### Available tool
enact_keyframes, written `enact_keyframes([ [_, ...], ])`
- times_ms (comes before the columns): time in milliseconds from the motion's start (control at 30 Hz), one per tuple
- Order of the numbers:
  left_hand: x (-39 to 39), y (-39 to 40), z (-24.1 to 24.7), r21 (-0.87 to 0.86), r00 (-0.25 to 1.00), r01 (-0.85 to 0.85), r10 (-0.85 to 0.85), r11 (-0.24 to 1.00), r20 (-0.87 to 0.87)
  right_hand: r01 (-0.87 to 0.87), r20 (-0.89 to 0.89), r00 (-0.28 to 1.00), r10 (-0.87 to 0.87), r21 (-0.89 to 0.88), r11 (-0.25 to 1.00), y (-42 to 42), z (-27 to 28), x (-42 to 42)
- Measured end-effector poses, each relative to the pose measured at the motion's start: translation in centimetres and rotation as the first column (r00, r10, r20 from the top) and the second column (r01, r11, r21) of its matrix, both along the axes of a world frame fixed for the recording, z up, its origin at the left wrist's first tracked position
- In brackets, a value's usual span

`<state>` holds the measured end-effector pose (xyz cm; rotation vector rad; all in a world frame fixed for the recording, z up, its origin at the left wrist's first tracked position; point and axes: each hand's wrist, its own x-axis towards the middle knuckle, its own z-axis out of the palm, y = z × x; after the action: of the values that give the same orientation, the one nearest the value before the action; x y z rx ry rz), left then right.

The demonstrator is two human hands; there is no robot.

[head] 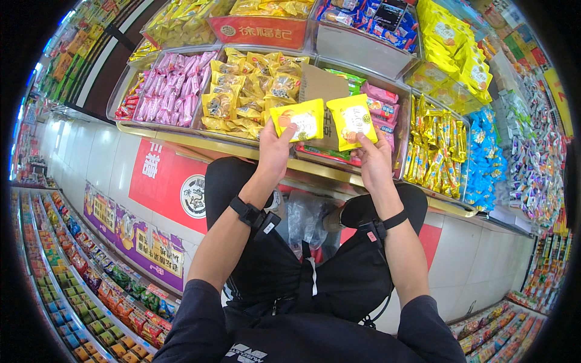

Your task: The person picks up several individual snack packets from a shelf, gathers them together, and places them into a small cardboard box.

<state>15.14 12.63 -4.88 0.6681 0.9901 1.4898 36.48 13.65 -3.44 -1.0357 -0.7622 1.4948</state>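
Observation:
My left hand [275, 149] grips a yellow snack packet [313, 113], thumb across its front. A matching yellow packet [347, 109] is in my right hand [376, 161], pinched at its lower edge and slightly tilted. Both packets are held side by side, a small gap between them, above the front of a display bin. Behind them a brown cardboard piece [317, 81] stands in a compartment with pink packets [380, 94] and green packets [347, 79]. Left of my hands, gold-wrapped biscuits [254, 90] fill another compartment.
Pink-purple sticks [174, 88] and narrow yellow packets [435, 154] fill neighbouring compartments. A phone [389, 13] rests on blue packets in the upper row. More yellow packets [454, 45] stand at upper right. A clear plastic bag [305, 218] is between my knees. Stocked shelves [104, 290] line the left.

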Motion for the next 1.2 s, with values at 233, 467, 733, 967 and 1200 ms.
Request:
enact_keyframes([
  [233, 0.1, -0.2, 0.6, 0.036, 0.998, 0.008, -0.005, 0.999, -0.069, 0.010, -0.076, 0.997, -0.003, 0.098, 0.995, 0.0, 0.1, -0.1],
  [467, -0.3, -0.4, -0.1, 0.135, 0.964, 0.090, -0.052, 0.987, -0.262, -0.097, 0.023, 0.995, 0.096, 0.060, 0.993, -0.5, 0.2, 0.0],
  [733, 0.5, -0.8, -1.6, -0.058, 0.790, 0.428, -0.405, 0.902, -0.461, -0.399, 0.764, 0.643, 0.053, 0.276, 0.875, -1.2, -0.8, -1.4],
  [967, 0.9, -1.6, -0.2, -0.017, 0.433, 0.460, -0.241, 0.888, -0.869, -0.404, 0.772, 0.635, 0.030, 0.299, 0.865, -1.7, -0.9, -1.7],
  [1200, 0.9, -1.7, -0.8, 0.013, 0.284, 0.546, -0.170, 0.838, -0.944, -0.479, 0.813, 0.579, -0.052, 0.392, 0.785, -1.7, -0.8, -1.7],
])
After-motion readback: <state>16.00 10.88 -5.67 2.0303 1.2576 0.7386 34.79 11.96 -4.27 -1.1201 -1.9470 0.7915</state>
